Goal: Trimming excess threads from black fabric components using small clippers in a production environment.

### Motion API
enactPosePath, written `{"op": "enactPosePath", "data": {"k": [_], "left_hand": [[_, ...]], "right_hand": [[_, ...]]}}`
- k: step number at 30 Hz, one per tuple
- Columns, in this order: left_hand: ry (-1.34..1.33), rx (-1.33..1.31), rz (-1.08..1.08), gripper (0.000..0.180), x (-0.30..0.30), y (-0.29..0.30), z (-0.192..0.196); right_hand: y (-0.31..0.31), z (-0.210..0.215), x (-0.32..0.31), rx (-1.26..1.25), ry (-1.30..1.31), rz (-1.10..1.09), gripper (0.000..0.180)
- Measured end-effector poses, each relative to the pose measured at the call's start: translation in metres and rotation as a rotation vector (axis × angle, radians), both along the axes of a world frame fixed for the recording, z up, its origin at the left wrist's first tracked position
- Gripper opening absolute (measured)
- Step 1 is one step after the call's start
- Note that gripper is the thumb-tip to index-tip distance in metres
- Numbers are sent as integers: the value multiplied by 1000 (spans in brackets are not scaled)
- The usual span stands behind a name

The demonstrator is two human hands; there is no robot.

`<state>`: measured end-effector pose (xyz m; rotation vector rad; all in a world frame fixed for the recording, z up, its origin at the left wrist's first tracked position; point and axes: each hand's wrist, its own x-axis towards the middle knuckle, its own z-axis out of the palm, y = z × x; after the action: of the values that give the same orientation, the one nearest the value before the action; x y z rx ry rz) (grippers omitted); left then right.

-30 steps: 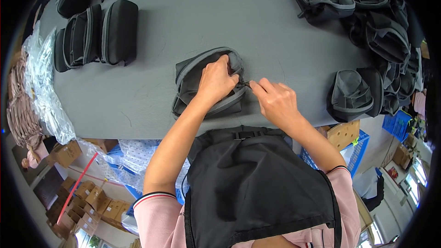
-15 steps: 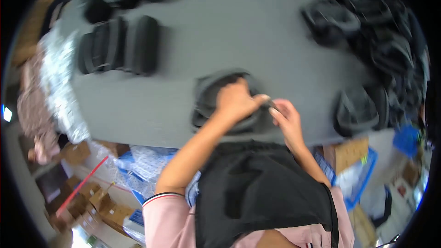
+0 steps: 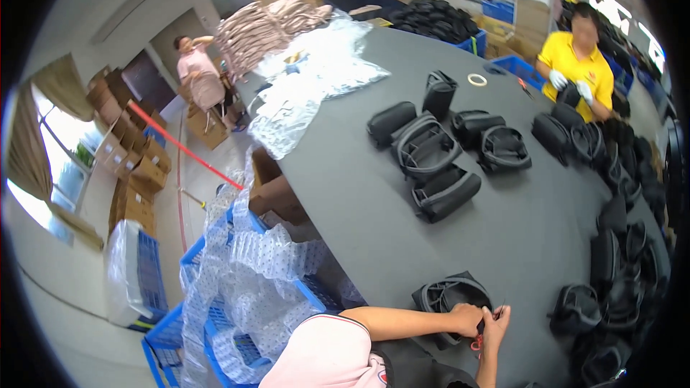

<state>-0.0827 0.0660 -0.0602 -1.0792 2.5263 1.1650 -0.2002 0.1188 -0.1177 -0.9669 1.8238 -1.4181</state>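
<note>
A black zip pouch (image 3: 438, 294) lies with its top gaping on the grey table near my body. My left hand (image 3: 467, 320) is closed at the pouch's right edge, its fingers gripping there. Right beside it, my right hand (image 3: 494, 327) is closed too, thumb and fingers pinched together close to the left one. Red loops like scissor handles (image 3: 476, 345) show below the fingers, between the hands; the rest of that tool is hidden. What exactly the fingertips pinch is too small to make out.
Several black pouches (image 3: 428, 145) stand mid-table, with more piled along the right (image 3: 622, 273). A tape roll (image 3: 477, 80) lies farther off. A co-worker (image 3: 578, 65) in yellow handles a pouch across the table. Blue crates (image 3: 169, 338) with bubble wrap (image 3: 277, 251) stand left.
My view has swung up and left, bringing the room and two other people into sight. Both hands stay together at the pouch; red loops now show beneath them.
</note>
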Motion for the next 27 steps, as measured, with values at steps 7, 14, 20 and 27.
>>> {"op": "enactPosePath", "data": {"k": [7,14,20,27], "left_hand": [[191,-131,101,23,16,12,1],[90,-153,-353,23,5,10,-9],[234,-13,-300,23,-13,-16,4],[730,1003,290,27,32,-33,60]], "right_hand": [[-5,45,24,57,551,58,22],[8,30,7,49,85,40,16],[31,83,16,-167,-264,-306,6],[77,101,32,-134,-273,-213,21]]}}
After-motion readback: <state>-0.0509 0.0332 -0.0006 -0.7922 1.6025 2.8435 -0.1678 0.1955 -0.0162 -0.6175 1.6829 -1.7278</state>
